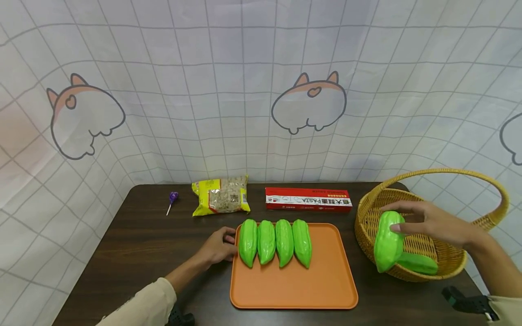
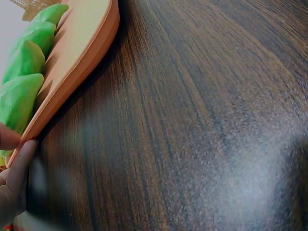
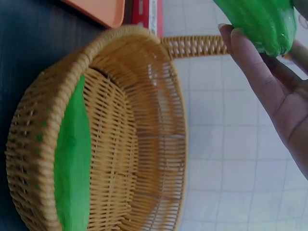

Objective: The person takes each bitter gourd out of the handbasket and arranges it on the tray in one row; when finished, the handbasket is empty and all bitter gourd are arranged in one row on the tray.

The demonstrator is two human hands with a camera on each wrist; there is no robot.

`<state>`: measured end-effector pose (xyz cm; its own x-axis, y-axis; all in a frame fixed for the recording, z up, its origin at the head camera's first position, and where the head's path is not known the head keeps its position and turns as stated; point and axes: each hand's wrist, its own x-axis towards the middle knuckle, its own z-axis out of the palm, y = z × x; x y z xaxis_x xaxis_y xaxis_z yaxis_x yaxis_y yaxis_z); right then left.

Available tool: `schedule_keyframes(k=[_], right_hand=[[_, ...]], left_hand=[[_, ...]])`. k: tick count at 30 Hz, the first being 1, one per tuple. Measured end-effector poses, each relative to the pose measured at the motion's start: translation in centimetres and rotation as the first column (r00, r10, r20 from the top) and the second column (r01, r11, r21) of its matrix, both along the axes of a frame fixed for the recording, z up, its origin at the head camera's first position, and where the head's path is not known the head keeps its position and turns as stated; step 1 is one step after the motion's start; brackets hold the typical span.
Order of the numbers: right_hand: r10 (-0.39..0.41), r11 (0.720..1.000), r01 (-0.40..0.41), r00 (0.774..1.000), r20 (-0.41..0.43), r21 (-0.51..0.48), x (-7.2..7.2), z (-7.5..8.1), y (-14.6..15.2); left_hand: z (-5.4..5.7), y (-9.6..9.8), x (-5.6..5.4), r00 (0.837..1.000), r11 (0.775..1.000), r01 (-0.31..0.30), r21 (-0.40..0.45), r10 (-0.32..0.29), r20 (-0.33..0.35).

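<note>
My right hand [image 1: 428,222] grips a green bitter melon [image 1: 385,251] between thumb and fingers, over the near left rim of the wicker basket [image 3: 118,144]. Inside that basket lies another long green vegetable [image 3: 73,166], against the wall. On the left, my left hand [image 1: 219,246] pinches the left rim of an orange tray [image 1: 293,287], which the left wrist view shows with the thumb on the inner side and a finger outside. Several bitter melons [image 1: 266,242] lie side by side on the tray's upper left part, pointed ends toward me.
Behind the tray are a yellow bag of dry food [image 1: 222,195] and a red pasta box [image 1: 308,199]. A purple lollipop [image 1: 173,197] lies at the far left. The basket's tall handle [image 1: 444,171] arches over it. A gridded white cloth [image 1: 253,156] hangs behind the dark wooden table [image 1: 134,253].
</note>
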<state>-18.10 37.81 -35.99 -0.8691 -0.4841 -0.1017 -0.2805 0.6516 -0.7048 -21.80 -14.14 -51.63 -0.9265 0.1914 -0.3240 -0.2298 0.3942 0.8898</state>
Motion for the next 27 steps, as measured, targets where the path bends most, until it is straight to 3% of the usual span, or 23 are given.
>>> schedule_keyframes(k=[11, 17, 27], right_hand=[[0.026, 0.999, -0.028, 0.997, -0.076, -0.02, 0.0, 0.4, -2.9], [0.081, 0.993, -0.085, 0.996, -0.046, -0.086, -0.3, 0.2, -4.2], [0.069, 0.992, -0.072, 0.997, -0.027, -0.103, -1.0, -1.2, -6.3]], left_hand=[[0.1, 0.0, 0.2, 1.0, 1.0, 0.0, 0.006, 0.0, 0.009], [0.1, 0.0, 0.2, 1.0, 1.0, -0.001, 0.012, 0.001, 0.006], [0.1, 0.0, 0.1, 1.0, 1.0, 0.006, 0.026, -0.006, 0.009]])
